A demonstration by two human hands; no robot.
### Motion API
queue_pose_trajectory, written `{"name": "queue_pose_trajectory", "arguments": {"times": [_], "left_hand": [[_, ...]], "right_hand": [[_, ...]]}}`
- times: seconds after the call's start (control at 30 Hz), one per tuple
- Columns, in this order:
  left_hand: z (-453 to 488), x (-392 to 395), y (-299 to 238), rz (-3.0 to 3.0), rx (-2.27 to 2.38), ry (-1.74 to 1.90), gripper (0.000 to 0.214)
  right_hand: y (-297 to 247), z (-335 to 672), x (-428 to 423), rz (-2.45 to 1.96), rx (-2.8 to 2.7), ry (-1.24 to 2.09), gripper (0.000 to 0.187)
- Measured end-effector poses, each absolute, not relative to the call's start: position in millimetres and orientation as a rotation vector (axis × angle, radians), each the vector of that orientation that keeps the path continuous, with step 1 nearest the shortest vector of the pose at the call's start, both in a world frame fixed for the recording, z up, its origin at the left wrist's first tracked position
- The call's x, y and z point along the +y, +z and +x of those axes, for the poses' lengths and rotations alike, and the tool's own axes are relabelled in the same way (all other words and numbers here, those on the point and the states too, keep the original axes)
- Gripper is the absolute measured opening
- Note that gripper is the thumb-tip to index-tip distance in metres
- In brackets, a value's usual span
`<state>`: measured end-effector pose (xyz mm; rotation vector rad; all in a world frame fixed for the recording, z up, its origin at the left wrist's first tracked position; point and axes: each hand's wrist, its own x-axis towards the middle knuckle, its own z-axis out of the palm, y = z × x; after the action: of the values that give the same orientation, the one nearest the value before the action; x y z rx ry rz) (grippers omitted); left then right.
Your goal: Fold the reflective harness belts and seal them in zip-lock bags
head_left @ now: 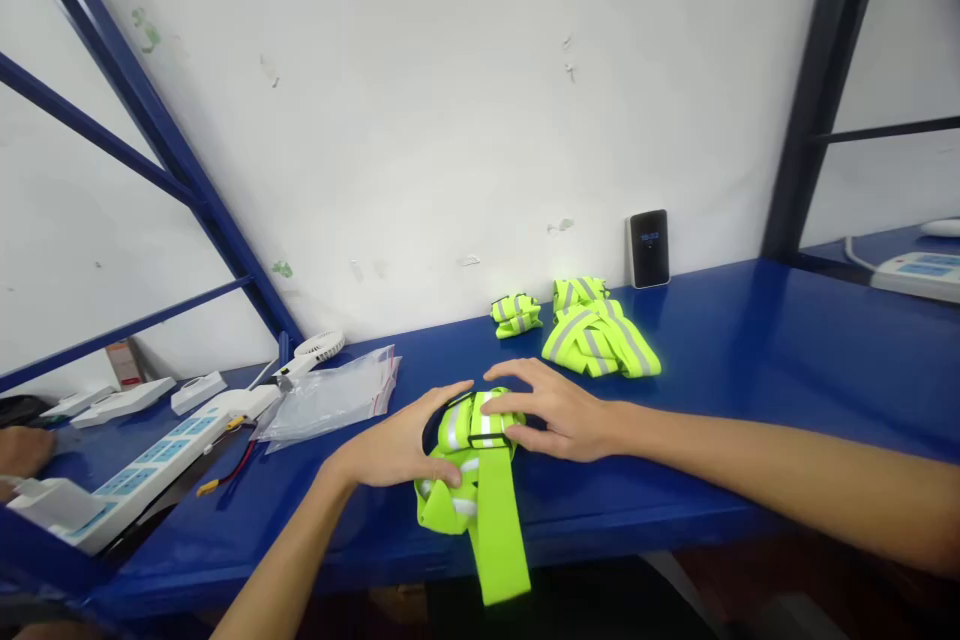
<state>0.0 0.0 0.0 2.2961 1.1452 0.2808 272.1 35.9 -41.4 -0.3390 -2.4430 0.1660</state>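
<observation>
A fluorescent yellow reflective vest lies bundled at the front edge of the blue table, with one long strip hanging over that edge. My left hand grips the bundle's left side, and my right hand presses its fingers onto the top from the right. A dark band crosses the bundle between my hands. Behind them lie a small folded reflective vest and a larger, looser pile of the same yellow reflective fabric.
A clear plastic bag lies left of my hands, beside white power strips, a small white fan and a red-and-yellow wire. Another person's hand shows at far left. A black device leans against the wall. Blue shelf posts stand at both sides.
</observation>
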Motion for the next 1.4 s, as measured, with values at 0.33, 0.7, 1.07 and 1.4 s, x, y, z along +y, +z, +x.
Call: {"name": "queue_pose_trajectory", "arguments": {"times": [0.33, 0.7, 1.07, 1.4], "left_hand": [[18.1, -23.4, -11.3, 2.343, 1.131, 0.318, 0.081], [34.3, -2.7, -3.0, 2.501, 1.287, 0.786, 0.078], [61.1, 73.4, -23.3, 2.641, 1.155, 1.167, 0.025], [58.3, 75.2, -44.4, 1.270, 0.844, 1.430, 0.024]], "right_hand": [[-37.8, 269.1, 32.6, -0.290, -2.541, 0.356, 0.058], [-33.4, 262.6, 38.2, -0.746, -1.827, 1.006, 0.029], [-45.2, 262.6, 60.7, -0.808, -1.276, 1.626, 0.044], [-44.5, 274.1, 60.5, -0.719, -1.997, 0.364, 0.082]]}}
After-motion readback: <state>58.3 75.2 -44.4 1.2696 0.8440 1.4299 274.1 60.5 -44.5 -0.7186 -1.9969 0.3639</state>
